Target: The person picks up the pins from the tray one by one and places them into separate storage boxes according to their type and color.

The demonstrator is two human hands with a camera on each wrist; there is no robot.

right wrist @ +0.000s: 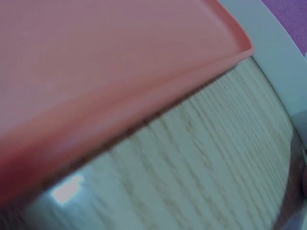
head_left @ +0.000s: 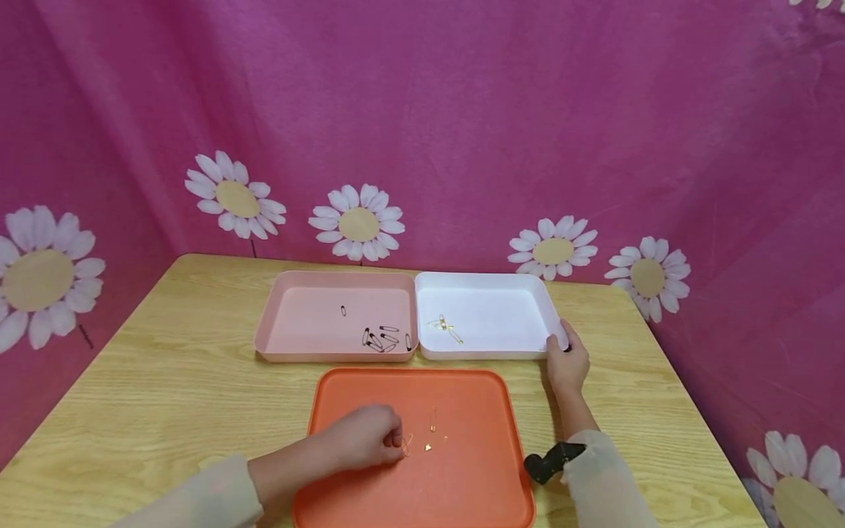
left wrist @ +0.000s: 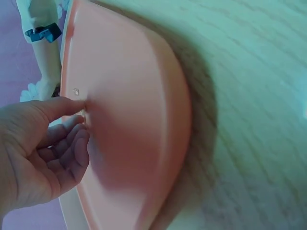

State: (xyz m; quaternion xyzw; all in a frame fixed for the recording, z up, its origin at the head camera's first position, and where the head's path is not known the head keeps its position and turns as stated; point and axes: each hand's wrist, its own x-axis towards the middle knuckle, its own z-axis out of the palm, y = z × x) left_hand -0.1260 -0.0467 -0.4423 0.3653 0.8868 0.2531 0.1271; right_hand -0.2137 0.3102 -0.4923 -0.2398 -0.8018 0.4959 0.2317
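Observation:
Over the orange tray [head_left: 462,488], my left hand [head_left: 366,438] pinches at a gold safety pin [head_left: 407,444] with thumb and forefinger. In the left wrist view the thumb tip and forefinger nearly meet, a small gold part showing between them; the other fingers are curled. Further gold pins [head_left: 433,421] lie on the tray just right of that hand. My right hand [head_left: 569,361] grips the right front corner of the white tray [head_left: 508,312], thumb over the rim. Several gold safety pins [head_left: 455,336] lie in this tray's left part.
A pink tray [head_left: 300,315] stands left of the white one, their sides touching, with several black safety pins [head_left: 389,338] mostly at its front right. Both sit behind the orange tray on a wooden table [head_left: 165,396]. A flowered pink curtain [head_left: 449,132] hangs behind.

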